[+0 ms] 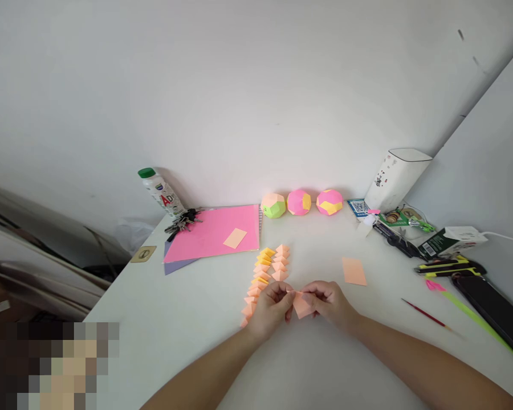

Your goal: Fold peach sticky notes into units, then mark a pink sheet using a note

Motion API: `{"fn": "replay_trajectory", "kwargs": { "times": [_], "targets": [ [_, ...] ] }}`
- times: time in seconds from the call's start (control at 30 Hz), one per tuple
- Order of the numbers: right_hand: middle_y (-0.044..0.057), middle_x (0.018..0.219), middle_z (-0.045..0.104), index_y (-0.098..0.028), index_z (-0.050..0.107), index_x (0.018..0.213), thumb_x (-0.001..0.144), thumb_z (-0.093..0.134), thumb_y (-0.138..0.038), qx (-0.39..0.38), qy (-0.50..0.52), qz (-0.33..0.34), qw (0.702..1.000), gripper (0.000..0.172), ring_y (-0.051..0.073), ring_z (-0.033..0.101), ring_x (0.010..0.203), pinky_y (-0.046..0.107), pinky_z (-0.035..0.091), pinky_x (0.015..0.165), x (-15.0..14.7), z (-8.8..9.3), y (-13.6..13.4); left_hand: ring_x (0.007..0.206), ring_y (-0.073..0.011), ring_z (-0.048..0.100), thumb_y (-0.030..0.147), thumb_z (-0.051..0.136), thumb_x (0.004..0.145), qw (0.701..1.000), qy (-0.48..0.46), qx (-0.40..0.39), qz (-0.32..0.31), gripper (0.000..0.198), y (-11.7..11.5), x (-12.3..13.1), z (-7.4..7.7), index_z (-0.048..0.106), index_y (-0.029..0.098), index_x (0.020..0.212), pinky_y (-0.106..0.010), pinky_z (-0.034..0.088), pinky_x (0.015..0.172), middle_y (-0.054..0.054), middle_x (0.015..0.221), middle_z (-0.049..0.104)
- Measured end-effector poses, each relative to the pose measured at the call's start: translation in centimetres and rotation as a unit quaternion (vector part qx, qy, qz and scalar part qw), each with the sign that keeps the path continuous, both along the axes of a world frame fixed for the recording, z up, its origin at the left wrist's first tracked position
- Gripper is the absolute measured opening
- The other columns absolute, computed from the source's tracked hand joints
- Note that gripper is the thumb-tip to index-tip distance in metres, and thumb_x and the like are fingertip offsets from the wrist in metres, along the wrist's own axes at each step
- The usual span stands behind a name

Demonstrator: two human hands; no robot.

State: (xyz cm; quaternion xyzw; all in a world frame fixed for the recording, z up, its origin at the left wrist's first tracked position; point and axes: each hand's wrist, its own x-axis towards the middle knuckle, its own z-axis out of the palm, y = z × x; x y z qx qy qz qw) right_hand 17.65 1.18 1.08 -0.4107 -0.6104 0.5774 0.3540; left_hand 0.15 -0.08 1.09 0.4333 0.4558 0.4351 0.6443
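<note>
Between my two hands is a small piece of folded peach paper (301, 307), held above the near middle of the table. My left hand (272, 307) pinches its left edge between thumb and fingers. On the opposite side, my right hand (330, 303) grips the paper with the thumb on top. Just beyond and left of my hands run two rows of folded paper pieces, a longer peach and yellow row (263, 270) and a shorter peach row (280, 263). My left hand hides part of the longer row. A flat peach sheet (354, 271) lies to the right.
Three faceted paper balls (299, 203) line the wall. At left, a pink sheet (216, 233) bears a peach slip (235, 238) and keys (183, 222), near a white bottle (162, 193). At right are a white container (395, 181), a utility knife (451, 266), a thin brush (425, 313) and a black case (493, 316).
</note>
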Motion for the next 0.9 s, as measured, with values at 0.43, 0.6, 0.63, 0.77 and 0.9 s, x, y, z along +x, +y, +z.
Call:
{"fn": "replay_trajectory", "kwargs": {
  "times": [0.43, 0.6, 0.63, 0.77, 0.9],
  "targets": [
    [-0.002, 0.059, 0.054, -0.017, 0.067, 0.081, 0.082, 0.062, -0.043, -0.023, 0.018, -0.015, 0.999, 0.027, 0.011, 0.05, 0.051, 0.025, 0.05, 0.048, -0.01, -0.27, 0.06, 0.037, -0.0077, 0.041, 0.044, 0.06, 0.08, 0.999, -0.042, 0.015, 0.025, 0.028, -0.11, 0.01, -0.31, 0.047, 0.02, 0.077, -0.02, 0.034, 0.044, 0.009, 0.042, 0.049],
    [-0.003, 0.059, 0.052, -0.016, 0.067, 0.079, 0.081, 0.062, -0.044, -0.035, 0.009, -0.028, 0.999, 0.028, 0.01, 0.05, 0.05, 0.024, 0.05, 0.047, 0.07, -0.16, 0.13, 0.039, -0.0077, 0.043, 0.043, 0.057, 0.084, 0.997, -0.067, 0.015, 0.044, 0.027, 0.01, -0.15, -0.53, 0.046, 0.019, 0.076, -0.02, 0.035, 0.045, 0.008, 0.045, 0.051],
    [-0.003, 0.059, 0.052, -0.016, 0.067, 0.079, 0.081, 0.062, -0.044, -0.037, 0.007, -0.029, 0.999, 0.028, 0.01, 0.049, 0.05, 0.024, 0.05, 0.047, 0.09, -0.13, 0.14, 0.039, -0.0079, 0.044, 0.044, 0.056, 0.084, 0.996, -0.075, 0.011, 0.045, 0.028, 0.04, -0.18, -0.5, 0.046, 0.019, 0.075, -0.02, 0.035, 0.044, 0.007, 0.046, 0.051],
    [-0.002, 0.06, 0.055, -0.016, 0.067, 0.08, 0.083, 0.061, -0.042, -0.037, 0.007, -0.013, 0.999, 0.026, 0.011, 0.051, 0.053, 0.024, 0.05, 0.048, 0.09, -0.01, 0.16, 0.04, -0.0088, 0.046, 0.047, 0.06, 0.08, 0.998, -0.057, 0.007, 0.009, 0.03, 0.05, -0.16, -0.2, 0.049, 0.019, 0.081, -0.021, 0.039, 0.044, 0.007, 0.048, 0.051],
    [0.0, 0.062, 0.059, -0.016, 0.067, 0.079, 0.084, 0.059, -0.037, -0.014, -0.002, 0.009, 1.0, 0.023, 0.012, 0.054, 0.055, 0.024, 0.049, 0.05, -0.02, -0.02, 0.03, 0.042, -0.0081, 0.048, 0.043, 0.064, 0.077, 0.999, 0.021, 0.028, -0.039, 0.028, -0.03, 0.02, -0.13, 0.052, 0.018, 0.077, -0.02, 0.04, 0.043, 0.007, 0.05, 0.049]
  ]
}}
